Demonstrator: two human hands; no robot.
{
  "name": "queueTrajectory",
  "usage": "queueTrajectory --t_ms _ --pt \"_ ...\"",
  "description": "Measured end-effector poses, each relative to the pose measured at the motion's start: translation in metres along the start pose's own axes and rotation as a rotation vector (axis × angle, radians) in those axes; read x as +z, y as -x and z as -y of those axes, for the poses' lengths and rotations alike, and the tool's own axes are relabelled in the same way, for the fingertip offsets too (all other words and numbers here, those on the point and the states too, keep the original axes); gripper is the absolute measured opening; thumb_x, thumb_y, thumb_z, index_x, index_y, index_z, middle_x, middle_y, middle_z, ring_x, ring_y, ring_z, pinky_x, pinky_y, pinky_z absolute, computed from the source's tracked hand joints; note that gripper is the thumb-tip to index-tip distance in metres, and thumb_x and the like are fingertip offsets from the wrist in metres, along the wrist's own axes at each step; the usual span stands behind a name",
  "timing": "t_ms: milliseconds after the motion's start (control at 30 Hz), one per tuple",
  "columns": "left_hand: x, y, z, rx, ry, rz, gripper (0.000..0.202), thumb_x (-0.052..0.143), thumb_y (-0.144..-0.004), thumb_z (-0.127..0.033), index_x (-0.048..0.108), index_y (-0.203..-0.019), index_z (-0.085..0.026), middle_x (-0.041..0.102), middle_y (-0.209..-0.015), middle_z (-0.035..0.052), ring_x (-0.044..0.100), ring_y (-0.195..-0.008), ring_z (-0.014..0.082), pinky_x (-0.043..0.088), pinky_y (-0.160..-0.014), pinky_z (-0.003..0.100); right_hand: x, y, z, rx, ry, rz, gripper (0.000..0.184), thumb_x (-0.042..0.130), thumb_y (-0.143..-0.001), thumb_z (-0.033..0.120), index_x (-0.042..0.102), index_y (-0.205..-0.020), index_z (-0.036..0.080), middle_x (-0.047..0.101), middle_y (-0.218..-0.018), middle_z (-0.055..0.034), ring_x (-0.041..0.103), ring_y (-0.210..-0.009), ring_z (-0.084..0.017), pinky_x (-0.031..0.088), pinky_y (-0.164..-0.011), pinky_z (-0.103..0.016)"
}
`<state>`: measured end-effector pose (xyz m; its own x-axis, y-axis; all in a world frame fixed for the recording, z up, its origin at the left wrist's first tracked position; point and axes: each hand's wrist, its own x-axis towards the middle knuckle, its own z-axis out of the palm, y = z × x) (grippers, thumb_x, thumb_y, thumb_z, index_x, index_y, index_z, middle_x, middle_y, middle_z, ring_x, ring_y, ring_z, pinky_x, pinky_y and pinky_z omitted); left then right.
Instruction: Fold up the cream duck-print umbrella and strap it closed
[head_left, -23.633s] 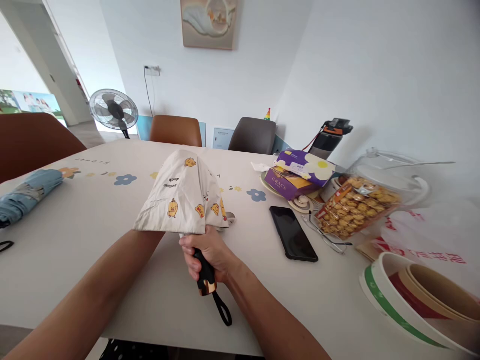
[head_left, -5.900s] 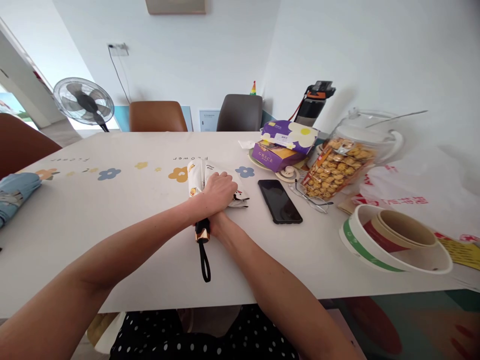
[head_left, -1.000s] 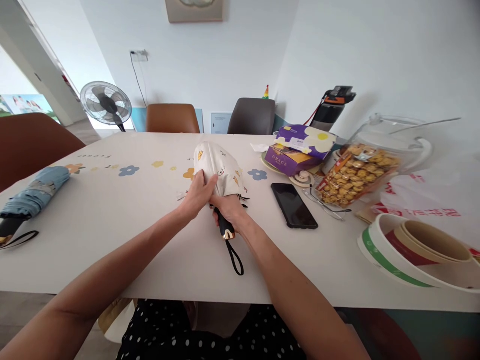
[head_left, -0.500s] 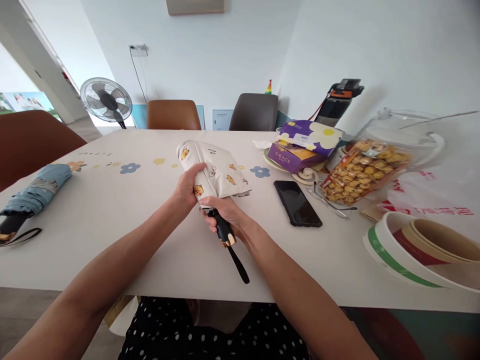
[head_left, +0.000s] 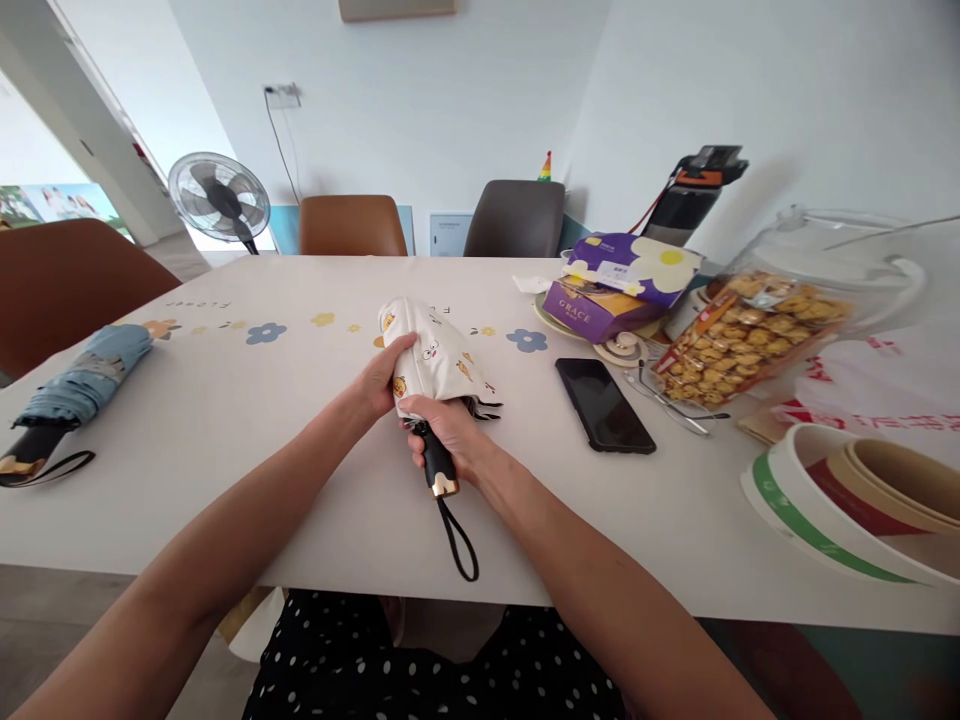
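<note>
White umbrella [head_left: 439, 345], canopy [head_left: 450, 372] bunched, over the tabletop [head_left: 187, 420], left grip [head_left: 379, 385] holding the canopy's left side, right grip [head_left: 452, 432] wrapped round the handle's [head_left: 437, 460] upper end, strap [head_left: 471, 570] looped free, phone [head_left: 605, 405] to the right, blue umbrella [head_left: 90, 375] far left

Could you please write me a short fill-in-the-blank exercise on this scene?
The left hand and right hand hold the white umbrella, the right one around its black ____.
The other umbrella, lying on the table, is ____ in colour.
Between the right hand and the glasses lies a black ____.
The white container at the right bears a ____ band.

Missing words: handle; blue; phone; green.
</note>
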<state>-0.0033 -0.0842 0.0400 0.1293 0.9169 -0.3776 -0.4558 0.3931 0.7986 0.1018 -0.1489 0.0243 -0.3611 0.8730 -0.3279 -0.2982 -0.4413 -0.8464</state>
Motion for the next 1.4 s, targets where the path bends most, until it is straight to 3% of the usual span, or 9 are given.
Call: queueTrajectory --t_ms 133,267,567,800,900,1000,1100,1233,1400 --pt "0.007 0.003 0.011 0.075 -0.24 -0.111 0.029 0.064 -0.072 -0.038 0.062 -0.08 -0.01 0.066 -0.067 0.0102 0.062 -0.058 0.0184 0.051 -0.051 0.027 0.002 -0.003 -0.003 -0.056 0.135 -0.195 0.02 0.062 -0.069 0.025 0.05 -0.081 0.015 0.05 -0.055 0.0016 0.047 -0.035 -0.013 0.043 -0.027 -0.027" --pt "0.014 0.012 0.016 0.045 -0.348 -0.088 0.029 0.065 -0.071 -0.038 0.06 -0.069 -0.01 0.056 -0.047 0.005 0.049 -0.036 0.0143 0.037 -0.033 0.025 0.0 -0.004 -0.002 -0.068 0.16 -0.205 0.022 0.062 -0.071 0.033 0.052 -0.078 0.014 0.05 -0.056 -0.0006 0.05 -0.037 -0.014 0.046 -0.029 -0.03" --pt "0.012 0.013 0.011 0.1 -0.211 -0.009 0.027 0.064 -0.072 -0.034 0.063 -0.076 -0.008 0.066 -0.066 0.0102 0.063 -0.061 0.019 0.052 -0.056 0.026 0.002 0.0 0.005 -0.026 -0.076 -0.096 0.03 0.068 -0.068 0.027 0.053 -0.089 0.013 0.057 -0.07 -0.0036 0.058 -0.051 -0.015 0.052 -0.038 -0.029" --pt "0.012 0.011 0.013 0.014 -0.514 -0.027 0.041 0.056 -0.072 -0.054 0.059 -0.086 -0.016 0.063 -0.07 0.0068 0.057 -0.055 0.0174 0.045 -0.045 0.027 -0.003 -0.004 0.007 0.05 -0.044 -0.174 0.026 0.07 -0.061 0.022 0.052 -0.077 0.014 0.052 -0.054 0.002 0.046 -0.038 -0.01 0.042 -0.03 -0.023" --pt "0.014 0.013 0.015 0.203 -0.787 -0.149 0.038 0.054 -0.075 -0.05 0.055 -0.095 -0.017 0.061 -0.093 0.0114 0.06 -0.073 0.0226 0.047 -0.053 0.03 -0.003 -0.005 0.009 0.064 -0.107 -0.169 0.023 0.07 -0.062 0.021 0.05 -0.072 0.015 0.051 -0.052 0.0021 0.044 -0.038 -0.008 0.041 -0.031 -0.022" --pt "0.017 0.017 0.017 0.599 -1.055 -0.263 0.042 0.056 -0.074 -0.04 0.049 -0.11 -0.02 0.047 -0.125 0.013 0.051 -0.107 0.0275 0.046 -0.077 0.036 -0.002 -0.006 0.01 0.071 -0.169 -0.16 0.018 0.066 -0.067 0.018 0.048 -0.07 0.015 0.05 -0.051 0.0023 0.044 -0.038 -0.008 0.041 -0.033 -0.021" --pt "0.024 0.022 0.018 0.866 -1.247 -0.117 0.04 0.058 -0.074 -0.036 0.051 -0.111 -0.022 0.047 -0.127 0.0077 0.041 -0.118 0.0249 0.034 -0.096 0.037 -0.002 -0.007 0.01 0.06 -0.153 -0.194 0.013 0.059 -0.073 0.019 0.047 -0.072 0.017 0.044 -0.046 0.0037 0.044 -0.036 -0.01 0.04 -0.033 -0.023" --pt "0.041 0.023 0.016 0.91 -1.526 0.106 0.029 0.058 -0.072 -0.034 0.059 -0.099 -0.021 0.058 -0.112 0.006 0.045 -0.109 0.0255 0.03 -0.095 0.038 -0.003 -0.008 0.01 0.022 -0.144 -0.197 0.007 0.051 -0.08 0.025 0.047 -0.078 0.019 0.043 -0.045 0.0038 0.044 -0.035 -0.012 0.039 -0.033 -0.024" --pt "0.062 0.023 0.008 0.901 -1.94 0.203 0.016 0.055 -0.072 -0.024 0.061 -0.086 -0.018 0.06 -0.092 0.0097 0.049 -0.093 0.0264 0.035 -0.078 0.037 -0.007 -0.008 0.009 -0.019 -0.161 -0.156 0.008 0.05 -0.079 0.025 0.048 -0.078 0.018 0.044 -0.044 0.0023 0.043 -0.036 -0.012 0.04 -0.035 -0.026"
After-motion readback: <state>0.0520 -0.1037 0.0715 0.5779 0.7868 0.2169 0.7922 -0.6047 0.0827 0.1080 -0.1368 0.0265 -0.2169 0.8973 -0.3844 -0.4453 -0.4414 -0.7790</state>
